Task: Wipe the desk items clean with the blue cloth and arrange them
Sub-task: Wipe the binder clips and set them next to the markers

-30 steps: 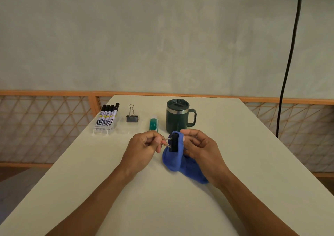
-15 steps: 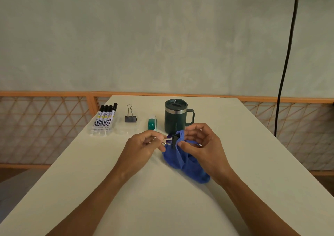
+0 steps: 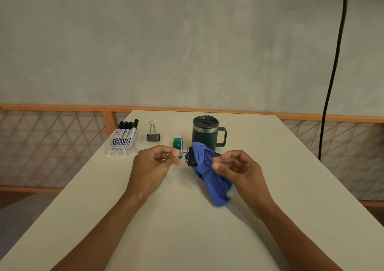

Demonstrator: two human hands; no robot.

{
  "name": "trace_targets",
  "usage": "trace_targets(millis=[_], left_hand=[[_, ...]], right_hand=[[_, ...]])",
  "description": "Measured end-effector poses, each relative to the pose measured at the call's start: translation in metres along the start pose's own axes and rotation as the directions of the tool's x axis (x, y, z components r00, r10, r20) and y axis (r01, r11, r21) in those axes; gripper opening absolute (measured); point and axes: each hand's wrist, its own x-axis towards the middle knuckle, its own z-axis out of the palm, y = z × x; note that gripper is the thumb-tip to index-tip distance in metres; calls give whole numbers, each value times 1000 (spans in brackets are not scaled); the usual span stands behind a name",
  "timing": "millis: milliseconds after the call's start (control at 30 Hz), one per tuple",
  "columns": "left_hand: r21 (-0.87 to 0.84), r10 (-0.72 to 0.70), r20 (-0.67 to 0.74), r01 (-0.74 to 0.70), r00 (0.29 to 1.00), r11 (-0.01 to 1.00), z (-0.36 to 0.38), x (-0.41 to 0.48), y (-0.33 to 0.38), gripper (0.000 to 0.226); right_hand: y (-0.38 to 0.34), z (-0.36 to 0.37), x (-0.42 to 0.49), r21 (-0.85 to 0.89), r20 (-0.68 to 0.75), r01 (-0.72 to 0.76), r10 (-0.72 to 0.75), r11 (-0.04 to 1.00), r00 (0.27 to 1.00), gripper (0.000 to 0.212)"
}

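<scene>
Blue cloth (image 3: 215, 180) is hanging from curled fingers of your right hand (image 3: 239, 171); your left hand (image 3: 152, 164) is pinching a binder clip (image 3: 191, 156) near the mug (image 3: 204, 134).

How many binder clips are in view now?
2. The loose clip sits on the table right of the markers; the held clip is pinched by the left hand against the blue cloth. The cloth could hide more.

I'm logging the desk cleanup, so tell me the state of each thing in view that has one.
Black metal binder clip with wire handles: held by its handles, cloth against it.
Blue fabric cloth: bunched.
Left hand: pinches the clip's handles.
Right hand: grips the cloth.
Dark green lidded mug: upright, lid on.
Second black binder clip: lying on white table.
Pack of black markers: capped.
</scene>
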Motion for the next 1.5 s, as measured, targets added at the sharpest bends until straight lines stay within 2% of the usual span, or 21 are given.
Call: trace_targets(millis=[100,167,267,333,433,533,733,867,1000,1067,1133,1233,1367,1500], left_hand=[[117,118,7,-118,993,986,8,-3,0,6],[170,177,45,-182,983,969,12,-6,-2,9],[267,246,79,-258,966,929,10,-6,-4,9],[314,276,55,-279,960,908,7,-3,-6,7],[334,309,3,-292,951,896,4,-2,-6,6],[335,338,-17,-313,941,889,6,-2,-5,5],[266,315,47,-316,948,910,20,-12,-6,7],[185,279,10,-276,960,943,30,-18,-2,5],[26,127,-78,-125,989,992,32,-18,-1,6],[-39,77,-104,-81,992,996,28,-15,-1,6],[-113,47,-143,-63,989,992,19,-8,3,7],[2,106,-172,-107,979,994,1,2,3,10],[115,201,-132,-187,971,976,-8,1,-1,6],[173,271,-33,-262,962,950,-5,2,-2,14]], right_hand=[[3,9,0,47,28,-105,103,993,994,32],[4,16,2,8,0,-132,132,991,991,32],[6,15,7,-84,-133,-55,44,995,990,23],[4,4,9,-31,-211,-14,7,999,978,16],[1,-6,7,57,-132,-37,44,998,990,16],[4,4,2,-5,-50,-48,47,999,998,25],[8,28,1,-184,-104,-1,-19,983,994,24],[8,32,1,-150,-171,9,-35,989,985,15],[9,35,1,-61,-112,-3,-4,998,994,31],[10,32,-1,-119,-49,-36,30,992,998,38],[13,28,-4,-223,28,-48,56,974,998,35],[11,12,0,-384,38,18,-3,923,999,27],[-2,-7,10,-493,47,59,-41,868,998,33],[1,7,9,-551,-4,174,-211,816,978,18]])
